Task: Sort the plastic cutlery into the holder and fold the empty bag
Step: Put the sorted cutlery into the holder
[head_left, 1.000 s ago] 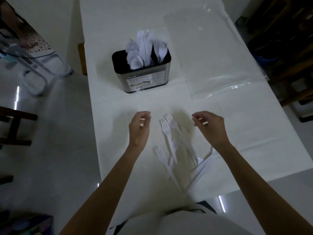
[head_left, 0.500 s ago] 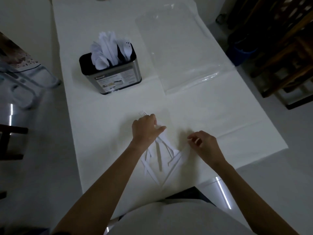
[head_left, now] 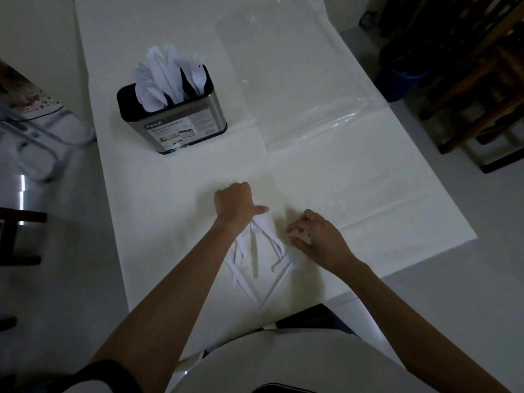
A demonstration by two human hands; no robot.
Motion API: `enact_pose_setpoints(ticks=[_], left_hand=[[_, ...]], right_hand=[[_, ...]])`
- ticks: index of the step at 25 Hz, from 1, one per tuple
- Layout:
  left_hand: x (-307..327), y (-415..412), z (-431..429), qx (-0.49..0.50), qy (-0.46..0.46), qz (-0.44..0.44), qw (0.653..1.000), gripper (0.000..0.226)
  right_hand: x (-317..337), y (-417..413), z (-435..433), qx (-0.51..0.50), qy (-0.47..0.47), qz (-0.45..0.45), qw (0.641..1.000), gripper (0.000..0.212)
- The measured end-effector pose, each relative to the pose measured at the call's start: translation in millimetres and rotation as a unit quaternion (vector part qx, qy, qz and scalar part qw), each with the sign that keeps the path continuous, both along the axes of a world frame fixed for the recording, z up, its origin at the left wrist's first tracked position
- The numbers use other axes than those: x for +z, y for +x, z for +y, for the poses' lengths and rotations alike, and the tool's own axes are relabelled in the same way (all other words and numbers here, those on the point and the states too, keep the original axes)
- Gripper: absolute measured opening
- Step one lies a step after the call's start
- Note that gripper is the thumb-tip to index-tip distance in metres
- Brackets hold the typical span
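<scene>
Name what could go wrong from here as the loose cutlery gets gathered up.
1. The loose cutlery lies fanned and crossed under the left hand. A grip on one end may let pieces slip out near the table edge.
2. The holder already looks crowded, so pushing in a whole bundle may jam it or tip it.

White plastic cutlery lies fanned, handles crossing; well apart stands the steel, black-rimmed holder, upright, stocked with more pieces; the clear empty bag lies flat just beside it.
</scene>
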State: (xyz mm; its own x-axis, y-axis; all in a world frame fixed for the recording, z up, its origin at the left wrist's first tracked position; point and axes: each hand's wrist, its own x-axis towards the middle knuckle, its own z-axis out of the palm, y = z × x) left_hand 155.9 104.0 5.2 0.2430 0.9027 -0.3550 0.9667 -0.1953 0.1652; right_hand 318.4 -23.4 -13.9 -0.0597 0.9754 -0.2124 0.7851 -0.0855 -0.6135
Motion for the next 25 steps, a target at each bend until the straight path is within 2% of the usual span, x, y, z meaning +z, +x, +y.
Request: enact_pose_setpoints(ticks=[2, 5, 10, 14, 17, 20, 23, 25], left_hand=[[1, 1, 2, 0.025, -0.027, -0.017, 0.999, 0.049], [0, 3, 5, 0.109, -0.085, -0.111, 0.984, 0.033], [0, 1, 18, 0.203, -0.081, -0.255, 0.942, 0.024], [8, 0, 30, 0.270, -0.056, -0.390, 0.879, 0.022], [11, -4, 33, 0.317, -0.021, -0.448, 0.836, 0.018], [13, -9, 35, 0.369, 0.023, -0.500, 0.783, 0.015], [16, -18, 38, 0.441, 0.041, -0.553, 0.706, 0.013], [14, -29, 38, 0.462, 0.022, -0.566, 0.682, 0.016]], right_hand=[[-2, 0, 10, -0.005, 0.002, -0.008, 1.000, 0.015], [-5, 9, 18, 0.012, 0.007, -0.015, 1.000, 0.014], [-9, 30, 17, 0.041, 0.034, 0.021, 0.998, 0.014], [-6, 42, 21, 0.011, 0.085, 0.050, 0.995, 0.024], [1, 44, 18, -0.011, 0.097, 0.067, 0.993, 0.019], [1, 36, 1, 0.067, 0.098, 0.013, 0.993, 0.021], [-6, 26, -11, 0.123, 0.070, -0.061, 0.988, 0.034], [-5, 21, -7, 0.125, 0.028, -0.073, 0.989, 0.032]])
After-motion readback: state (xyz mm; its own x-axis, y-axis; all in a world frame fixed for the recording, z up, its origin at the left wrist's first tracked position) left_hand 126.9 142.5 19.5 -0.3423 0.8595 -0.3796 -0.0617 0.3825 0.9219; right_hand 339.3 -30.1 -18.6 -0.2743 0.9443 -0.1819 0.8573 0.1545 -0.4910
